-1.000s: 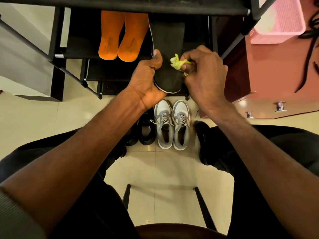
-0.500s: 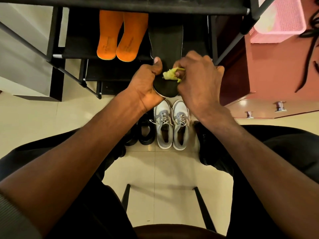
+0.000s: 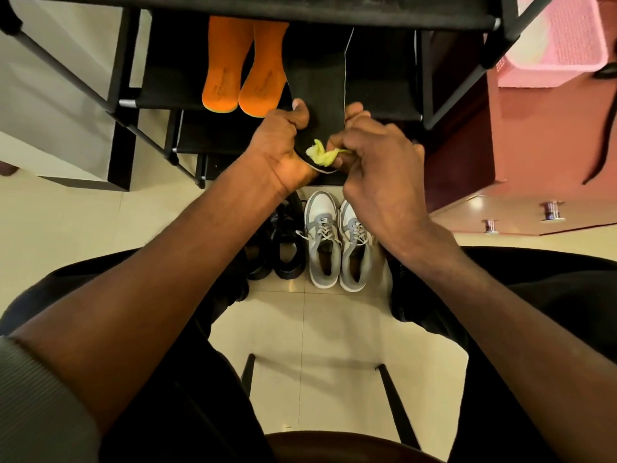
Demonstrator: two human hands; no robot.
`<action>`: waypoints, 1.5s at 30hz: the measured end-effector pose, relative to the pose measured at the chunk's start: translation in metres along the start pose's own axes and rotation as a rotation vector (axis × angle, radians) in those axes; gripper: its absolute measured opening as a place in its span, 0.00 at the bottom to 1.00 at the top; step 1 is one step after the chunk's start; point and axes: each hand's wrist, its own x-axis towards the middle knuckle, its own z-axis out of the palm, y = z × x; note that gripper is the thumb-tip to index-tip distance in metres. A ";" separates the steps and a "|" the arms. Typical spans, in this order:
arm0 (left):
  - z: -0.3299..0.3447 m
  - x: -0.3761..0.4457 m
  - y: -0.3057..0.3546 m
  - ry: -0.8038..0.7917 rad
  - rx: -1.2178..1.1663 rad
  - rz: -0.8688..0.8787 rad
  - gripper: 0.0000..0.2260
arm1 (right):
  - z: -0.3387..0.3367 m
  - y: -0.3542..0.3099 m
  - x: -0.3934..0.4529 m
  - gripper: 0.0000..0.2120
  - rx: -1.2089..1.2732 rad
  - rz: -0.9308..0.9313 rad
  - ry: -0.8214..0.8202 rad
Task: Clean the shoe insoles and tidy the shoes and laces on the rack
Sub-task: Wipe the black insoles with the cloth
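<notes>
Black and long, the insole we are cleaning runs from the middle shelf of the shoe rack down toward us, its heel end caught between our two hands. Our left hand has its grip clenched on the insole's left edge, thumb lying on top of the dark face and the rest of the fingers hidden beneath. Our right hand is closed on a crumpled yellow cloth, pinching it against the insole near the heel, just beside the left hand; one fingertip of the right hand also hooks over the insole's right edge farther up. Two orange insoles lie side by side on the same shelf, just left of the black one and touching one another. On the tiled floor below our hands stands a pair of grey and white sneakers, laced, toes toward the rack, with a pair of black shoes close on their left. A pink basket sits at the upper right.
</notes>
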 end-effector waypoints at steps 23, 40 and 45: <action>-0.002 0.004 -0.002 -0.061 -0.015 0.004 0.19 | -0.005 0.014 0.004 0.21 -0.054 -0.024 -0.017; 0.004 -0.007 -0.037 -0.244 0.164 -0.177 0.12 | -0.033 0.049 0.032 0.17 -0.317 0.290 0.102; 0.004 -0.001 -0.028 -0.223 0.098 -0.101 0.13 | -0.026 0.040 0.025 0.14 -0.184 0.238 0.083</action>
